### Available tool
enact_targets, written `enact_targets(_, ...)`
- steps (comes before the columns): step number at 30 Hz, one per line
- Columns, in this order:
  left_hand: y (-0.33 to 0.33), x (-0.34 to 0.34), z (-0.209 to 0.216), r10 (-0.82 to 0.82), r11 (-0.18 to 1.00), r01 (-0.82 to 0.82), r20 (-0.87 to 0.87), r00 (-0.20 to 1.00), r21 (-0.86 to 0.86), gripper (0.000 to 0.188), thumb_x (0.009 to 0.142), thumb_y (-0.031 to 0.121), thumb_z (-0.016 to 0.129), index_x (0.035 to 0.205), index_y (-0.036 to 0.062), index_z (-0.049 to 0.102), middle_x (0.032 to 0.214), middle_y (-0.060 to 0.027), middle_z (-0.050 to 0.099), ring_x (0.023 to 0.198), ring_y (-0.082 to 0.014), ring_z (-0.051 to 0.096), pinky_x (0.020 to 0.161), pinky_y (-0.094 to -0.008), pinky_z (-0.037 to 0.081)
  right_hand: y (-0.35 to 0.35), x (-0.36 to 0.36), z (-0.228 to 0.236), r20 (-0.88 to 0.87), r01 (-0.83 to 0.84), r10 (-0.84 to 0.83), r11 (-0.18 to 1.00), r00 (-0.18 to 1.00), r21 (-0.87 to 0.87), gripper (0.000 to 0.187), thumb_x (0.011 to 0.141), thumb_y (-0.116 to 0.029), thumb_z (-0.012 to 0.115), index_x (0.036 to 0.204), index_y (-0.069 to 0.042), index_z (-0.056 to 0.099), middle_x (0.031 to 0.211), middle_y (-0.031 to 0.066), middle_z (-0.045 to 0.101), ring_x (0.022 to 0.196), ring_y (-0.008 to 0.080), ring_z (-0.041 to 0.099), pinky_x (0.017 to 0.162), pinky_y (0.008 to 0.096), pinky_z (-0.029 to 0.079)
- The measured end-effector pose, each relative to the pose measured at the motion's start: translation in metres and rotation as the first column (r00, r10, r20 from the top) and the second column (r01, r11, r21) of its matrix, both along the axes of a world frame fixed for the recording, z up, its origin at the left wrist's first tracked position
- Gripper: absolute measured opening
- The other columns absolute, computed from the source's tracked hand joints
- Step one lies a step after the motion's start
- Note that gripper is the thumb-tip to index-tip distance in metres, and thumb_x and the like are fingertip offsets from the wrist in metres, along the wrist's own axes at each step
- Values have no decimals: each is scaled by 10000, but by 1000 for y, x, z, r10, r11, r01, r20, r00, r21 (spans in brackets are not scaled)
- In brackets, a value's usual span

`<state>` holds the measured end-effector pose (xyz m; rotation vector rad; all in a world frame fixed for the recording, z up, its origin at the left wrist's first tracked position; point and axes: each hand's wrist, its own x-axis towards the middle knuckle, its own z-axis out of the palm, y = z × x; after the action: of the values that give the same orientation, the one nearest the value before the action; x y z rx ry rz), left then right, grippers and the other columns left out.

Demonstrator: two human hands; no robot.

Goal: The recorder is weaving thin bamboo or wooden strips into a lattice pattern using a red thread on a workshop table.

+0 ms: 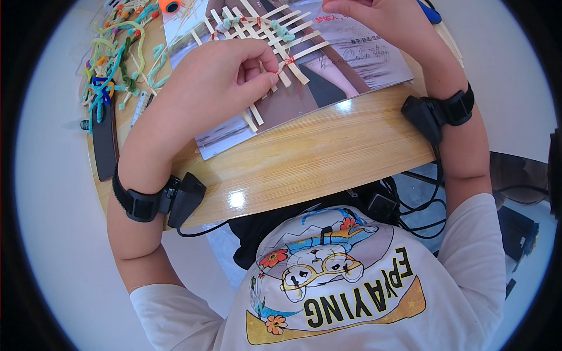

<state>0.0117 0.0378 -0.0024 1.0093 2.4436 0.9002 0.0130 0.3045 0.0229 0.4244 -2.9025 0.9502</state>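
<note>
White shirt [345, 292] nearest, two bare hands at a stick lattice [274, 41].
The lattice lies on a glossy magazine [374, 64] on the wooden table [304, 149], its crossings tied with red and pale green bits. The left hand [231, 70] covers the lattice's near left part, fingers curled, thumb and forefinger narrow beside a red tie [288, 61]; whether they grip its thread, I cannot tell. The right hand [374, 17] is over the magazine's far right, partly cut off by the upper edge, so its fingers' state cannot be told. Fuzzy wires [124, 73] heap at left, above a black strip [105, 140].
</note>
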Motion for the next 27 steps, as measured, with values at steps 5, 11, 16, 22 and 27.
enact_targets(5,2,0,0,5,1000,-6,-1,1000,-11,100,931,106,688,992,26,691,708,39,564,639,-28,505,580,-219,406,-14,10,0,-9,91,-93,987,996,-131,157,918,-148,768,979,-6,745,723,52,680,632,78,553,573,245,428)
enact_targets(11,2,1,0,9,1000,-9,-4,1000,3,139,922,136,694,1004,24,707,718,-10,596,654,-98,547,610,-263,448,-25,8,-6,-141,37,-71,972,987,-231,180,920,-158,769,992,4,739,736,64,685,624,85,558,576,244,452)
enact_targets(16,0,8,-1,33,995,-29,-47,998,98,162,903,157,709,1003,31,725,780,-98,648,667,-208,609,656,-334,505,-22,11,-5,-73,87,-104,975,992,-206,170,928,-160,761,991,-4,741,745,63,692,626,94,561,583,247,457)
enact_targets(22,-1,11,3,-4,999,6,-72,997,35,132,936,90,729,1032,3,704,898,-31,667,756,-92,617,699,-247,505,-25,17,-16,-263,-11,-49,976,963,-219,151,923,-157,762,986,-21,743,719,47,657,621,98,545,584,257,451)
enact_targets(27,2,2,7,198,955,-192,-5,980,228,212,958,161,731,1129,37,724,941,-25,705,788,-90,650,709,-263,533,-22,12,-15,-236,-37,-4,985,972,-168,134,925,-155,758,976,-33,741,697,43,632,607,101,529,555,274,416)
